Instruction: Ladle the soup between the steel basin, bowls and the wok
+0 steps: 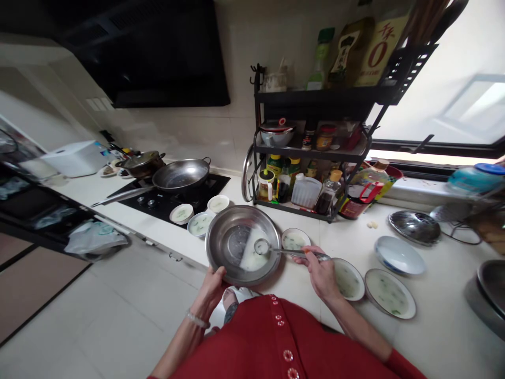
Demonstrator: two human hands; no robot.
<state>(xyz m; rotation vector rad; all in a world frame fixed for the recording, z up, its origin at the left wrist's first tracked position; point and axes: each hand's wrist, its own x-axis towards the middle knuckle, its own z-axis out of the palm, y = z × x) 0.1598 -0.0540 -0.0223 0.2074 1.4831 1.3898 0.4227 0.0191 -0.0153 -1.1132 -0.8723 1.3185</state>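
Note:
My left hand (213,288) grips the near left rim of a wide steel basin (226,239), which is tilted to the right. A little pale, whitish soup (252,258) with green bits has pooled on its right side. With my right hand (320,271) closed around the handle, I hold a metal ladle (262,246) whose bowl is in that soup. Just right of the basin stands a small bowl of soup (295,239), partly behind my right hand. Two larger filled bowls are beyond it, one behind my wrist (347,279) and another farther right (390,293).
Several small soup bowls (181,213) stand by the stove (158,202), which bears a steel wok (181,175) and a lidded pot (142,164). A black rack (311,152) of condiments backs the counter. To the right lie a pale bowl (399,255) and a metal lid (414,226).

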